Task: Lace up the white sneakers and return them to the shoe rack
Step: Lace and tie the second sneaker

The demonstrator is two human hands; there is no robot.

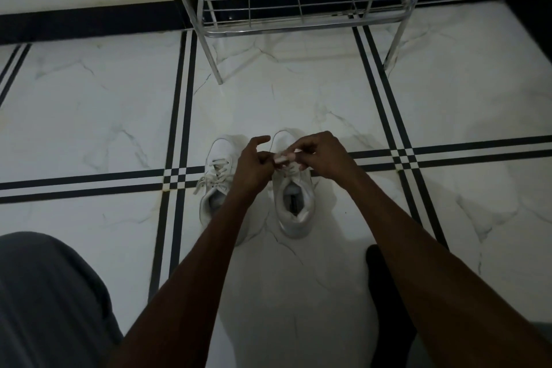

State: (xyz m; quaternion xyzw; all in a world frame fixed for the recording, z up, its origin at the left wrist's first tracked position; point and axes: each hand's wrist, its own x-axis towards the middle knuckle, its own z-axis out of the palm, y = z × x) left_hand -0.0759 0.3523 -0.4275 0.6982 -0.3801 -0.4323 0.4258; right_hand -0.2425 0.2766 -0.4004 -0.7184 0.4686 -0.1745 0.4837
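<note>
— Just below the middle of the frame, both hands meet over the right-hand sneaker [294, 203]. What are they doing?

— The left hand [254, 163] and the right hand [321, 155] are each pinched on the white lace [282, 158] of that shoe, fingertips nearly touching above its tongue. The left forefinger sticks out, free; the rest are curled in. It looks like a knot or bow in the making, though the fingers hide the crossing itself.

— How would you do it well?

— Keep both ends taut and even, I'd say, and pull the knot down snug against the top eyelets so the tongue sits flat. Pulling one side harder would likely skew the bow. The shoe stands loose on smooth tile, so a sharp tug might drag it.

— And its partner?

— The left-hand sneaker [216, 185] stands just beside it, toes pointing to the top of the frame. Its laces criss-cross up the front, with loose ends trailing off to the left onto the floor [89, 116], so it may yet need tidying.

— How do the shoes look?

— Plain white, low-cut, with dim light greying them. The mouths gape open and dark.

— The rack?

— The shoe rack [298, 0], chrome wire, stands at the upper middle of the frame against the wall, its visible shelf bare, well apart from the pair.
</note>
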